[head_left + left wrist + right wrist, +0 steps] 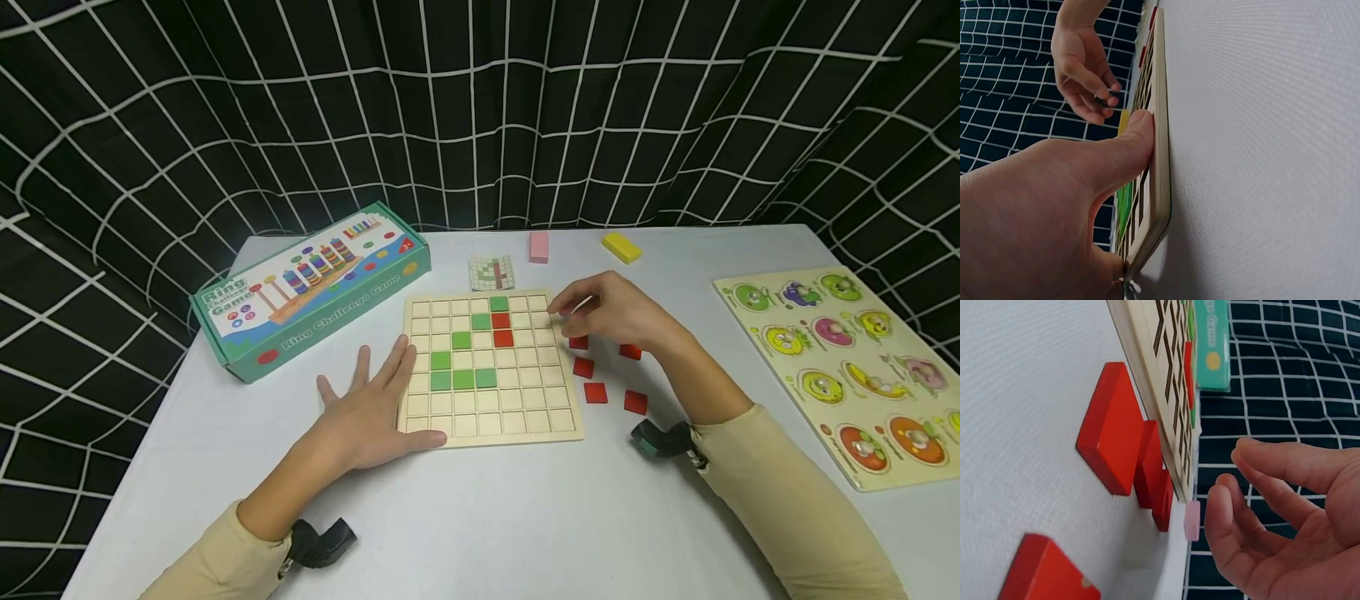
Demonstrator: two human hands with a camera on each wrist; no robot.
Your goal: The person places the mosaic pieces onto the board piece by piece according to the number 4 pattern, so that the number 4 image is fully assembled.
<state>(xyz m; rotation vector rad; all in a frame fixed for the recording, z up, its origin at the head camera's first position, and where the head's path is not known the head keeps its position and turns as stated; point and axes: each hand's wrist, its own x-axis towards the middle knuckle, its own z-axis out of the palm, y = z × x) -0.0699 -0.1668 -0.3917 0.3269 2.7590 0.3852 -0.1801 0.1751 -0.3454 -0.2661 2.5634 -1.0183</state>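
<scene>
A square wooden grid board [512,400] lies on the white table, with several green tiles [463,380] in a diagonal and a short row. Two red tiles [502,337] sit one below the other in its upper part. My left hand [367,417] spreads over the board's left side, its thumb resting on the front edge near the corner. Over the right edge hovers my right hand [611,312], fingers bent and thumb apart from them, nothing between them in the right wrist view. Several loose red tiles [1113,428] lie beside the board, below this hand.
Behind the board lies a small pattern card [492,272]. A pink block [538,247] and a yellow block [621,247] stand near the back edge. The ring game box [315,287] occupies the back left; a fruit puzzle board [847,367] lies at right.
</scene>
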